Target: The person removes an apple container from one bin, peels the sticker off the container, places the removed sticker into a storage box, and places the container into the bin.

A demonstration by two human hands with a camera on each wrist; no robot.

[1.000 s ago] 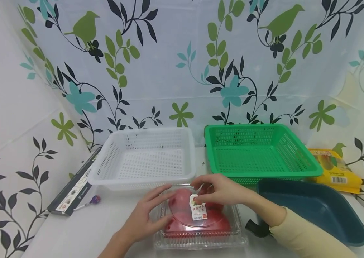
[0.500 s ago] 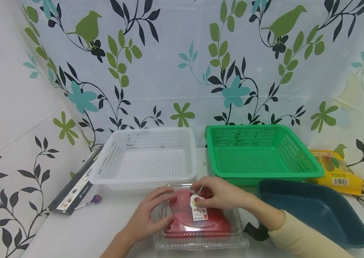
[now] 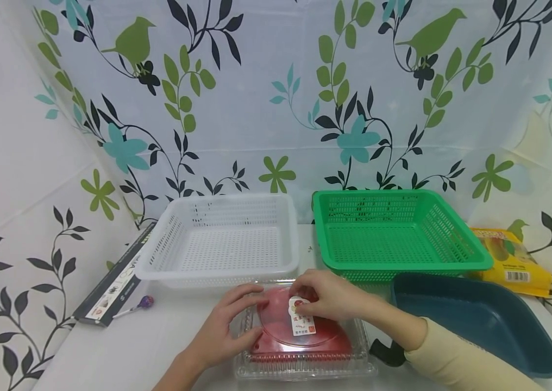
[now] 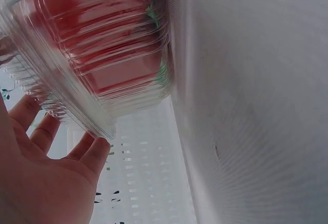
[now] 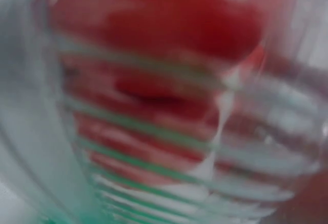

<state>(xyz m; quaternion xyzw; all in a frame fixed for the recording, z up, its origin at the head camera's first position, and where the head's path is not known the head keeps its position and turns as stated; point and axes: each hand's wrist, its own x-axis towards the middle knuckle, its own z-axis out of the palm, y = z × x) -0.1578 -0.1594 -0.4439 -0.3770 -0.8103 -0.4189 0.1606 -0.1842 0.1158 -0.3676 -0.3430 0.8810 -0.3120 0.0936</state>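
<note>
A clear ribbed plastic clamshell box point(image 3: 305, 372) with red contents point(image 3: 276, 347) stands before me. Its lid carries a white printed label point(image 3: 303, 327). My left hand point(image 3: 222, 328) rests along the box's left side, fingers spread; the left wrist view shows its fingertips point(image 4: 97, 149) touching the lid rim. Over the lid, my right hand point(image 3: 332, 296) has its fingers curled, thumb at the label's upper part, seemingly pinching it. Its index fingertip is hidden. Up close, the right wrist view shows only the blurred red contents through the ribbed wall.
Behind the box stand a white basket point(image 3: 237, 276) and a green basket point(image 3: 403, 266). A dark blue basin point(image 3: 481, 320) and a yellow packet point(image 3: 518, 266) lie right, with a black object point(image 3: 387, 353) near my sleeve. A lollipop point(image 3: 146, 302) and long narrow box point(image 3: 110, 288) lie left.
The right hand has shifted slightly, its fingers curling closer to the label. The left hand and the box keep their places.
</note>
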